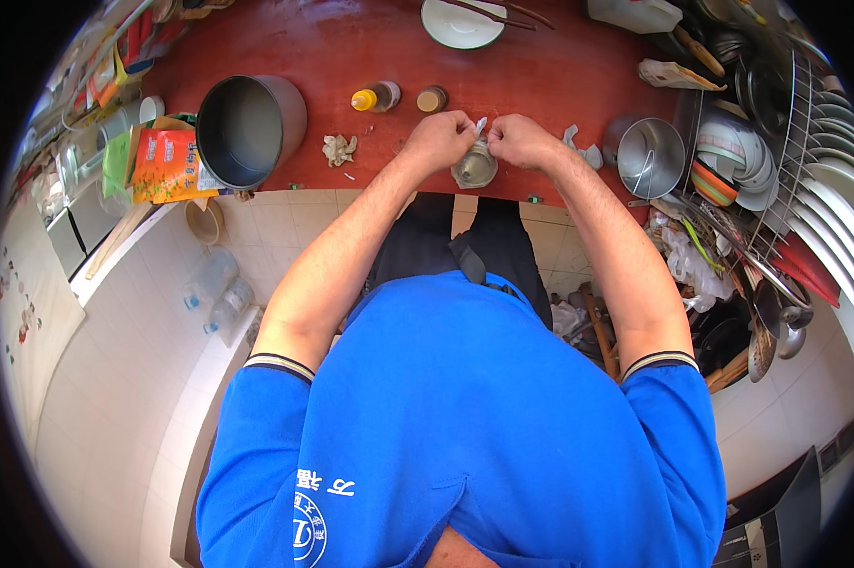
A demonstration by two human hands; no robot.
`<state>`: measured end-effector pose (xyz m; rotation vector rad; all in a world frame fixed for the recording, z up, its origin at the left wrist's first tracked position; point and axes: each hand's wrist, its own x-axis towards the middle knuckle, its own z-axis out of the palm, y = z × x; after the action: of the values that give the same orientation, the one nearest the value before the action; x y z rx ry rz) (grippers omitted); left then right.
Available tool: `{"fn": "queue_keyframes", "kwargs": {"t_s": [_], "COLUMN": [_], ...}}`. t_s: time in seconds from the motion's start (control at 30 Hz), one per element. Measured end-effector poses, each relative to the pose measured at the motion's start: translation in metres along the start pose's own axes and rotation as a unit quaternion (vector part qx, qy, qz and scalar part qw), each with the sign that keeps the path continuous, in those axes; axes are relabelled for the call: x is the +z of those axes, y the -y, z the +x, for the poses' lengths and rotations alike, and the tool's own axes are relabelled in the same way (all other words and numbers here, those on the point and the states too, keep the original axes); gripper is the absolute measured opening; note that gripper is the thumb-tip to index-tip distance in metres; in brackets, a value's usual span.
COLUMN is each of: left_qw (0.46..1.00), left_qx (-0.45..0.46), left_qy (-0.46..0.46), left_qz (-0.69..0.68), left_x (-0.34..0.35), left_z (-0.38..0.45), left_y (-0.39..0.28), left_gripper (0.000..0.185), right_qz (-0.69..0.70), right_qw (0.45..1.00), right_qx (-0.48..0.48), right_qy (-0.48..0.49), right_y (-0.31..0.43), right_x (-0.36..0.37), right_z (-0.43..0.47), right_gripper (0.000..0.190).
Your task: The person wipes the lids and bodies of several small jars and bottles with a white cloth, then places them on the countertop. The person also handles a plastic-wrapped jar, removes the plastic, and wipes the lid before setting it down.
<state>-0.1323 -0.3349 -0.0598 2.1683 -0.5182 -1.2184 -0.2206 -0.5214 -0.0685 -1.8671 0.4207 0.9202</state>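
Observation:
My left hand (442, 139) has its fingertips pinched at a small white piece of tissue (481, 126). Facing it across a narrow gap is my right hand (523, 143), fingers curled in; whether it grips the tissue's other side is hidden. Just below and between both hands, a small clear glass jar (475, 170) stands near the front edge of the red table (391, 160). A small dark bottle with a tan cap (432, 99) is beyond my left hand. To its left lies or leans a dark bottle with a yellow cap (374, 97).
Crumpled tissue (339, 150) lies left, more white tissue (584, 148) right. A large dark pot (251, 132) stands left; a steel pot (647, 155) stands right, before stacked bowls (735, 160) and a plate rack (789, 156). At the back, a white bowl (462, 25) carries chopsticks (501, 14).

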Motion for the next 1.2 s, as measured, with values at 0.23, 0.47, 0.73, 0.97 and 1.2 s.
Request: {"fn": "queue_keyframes", "kwargs": {"t_s": [0.23,0.47,0.73,0.97,1.2], "left_qw": [0.999,0.995,0.993,0.992,0.995], "left_qx": [-0.003,-0.003,0.024,0.036,0.014], "left_qy": [-0.042,-0.089,-0.108,-0.116,-0.102], "left_qz": [-0.032,-0.054,-0.044,-0.030,-0.021], "left_x": [0.002,0.011,0.021,0.028,0.033], "left_z": [0.000,-0.010,-0.014,-0.012,-0.008], "left_y": [0.000,-0.001,-0.010,-0.013,-0.014], "left_gripper": [0.026,0.024,0.024,0.025,0.027], "right_qz": [0.033,0.066,-0.041,-0.105,-0.060], "right_qw": [0.999,0.997,0.996,0.991,0.995], "right_qx": [-0.010,-0.037,-0.073,-0.087,-0.074], "right_qy": [-0.021,0.014,0.003,-0.007,-0.007], "right_y": [-0.010,-0.011,-0.007,0.002,-0.011], "right_x": [-0.006,-0.014,-0.022,-0.029,-0.027], "right_z": [0.006,0.002,0.000,-0.008,-0.010], "right_gripper": [0.017,0.014,0.015,0.019,0.021]}}
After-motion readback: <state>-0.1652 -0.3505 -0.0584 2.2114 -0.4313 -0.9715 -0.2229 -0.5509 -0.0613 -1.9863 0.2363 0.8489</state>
